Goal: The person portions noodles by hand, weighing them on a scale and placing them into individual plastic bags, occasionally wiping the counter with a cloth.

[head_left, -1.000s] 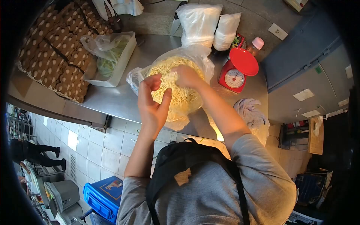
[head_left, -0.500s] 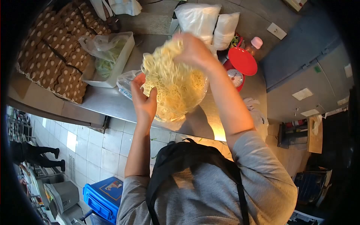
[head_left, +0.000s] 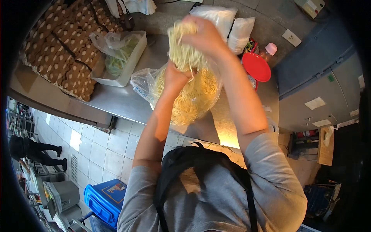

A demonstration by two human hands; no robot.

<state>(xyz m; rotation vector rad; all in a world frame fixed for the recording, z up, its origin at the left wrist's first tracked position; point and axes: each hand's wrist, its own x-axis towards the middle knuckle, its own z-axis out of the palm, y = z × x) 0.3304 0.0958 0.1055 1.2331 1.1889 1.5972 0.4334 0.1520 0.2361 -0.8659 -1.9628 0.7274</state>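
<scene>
My right hand (head_left: pixel 206 36) is raised and closed on a bunch of pale yellow noodles (head_left: pixel 185 48), which hangs down in loose strands. At the lower end of this bunch my left hand (head_left: pixel 177 77) is closed round the strands, its fingers partly hidden by them. Below both hands, a clear plastic bag (head_left: pixel 141 83) lies spread open on the steel counter (head_left: pixel 112 98) with more noodles (head_left: pixel 189 102) inside. Some of that heap is covered by my left hand and forearm.
Left of the bag stands a white plastic bin (head_left: pixel 129 69) with bagged greens (head_left: pixel 116 63), beside stacked egg trays (head_left: pixel 65 50). Filled white bags (head_left: pixel 216 19), a red scale (head_left: pixel 256 67) and a pink-capped bottle (head_left: pixel 270 49) are at the back right. Another person's legs (head_left: pixel 44 150) show far left.
My right hand has lifted the noodles higher. My left hand, open beside the bag before, has moved up and right to the hanging strands. The view has shifted slightly.
</scene>
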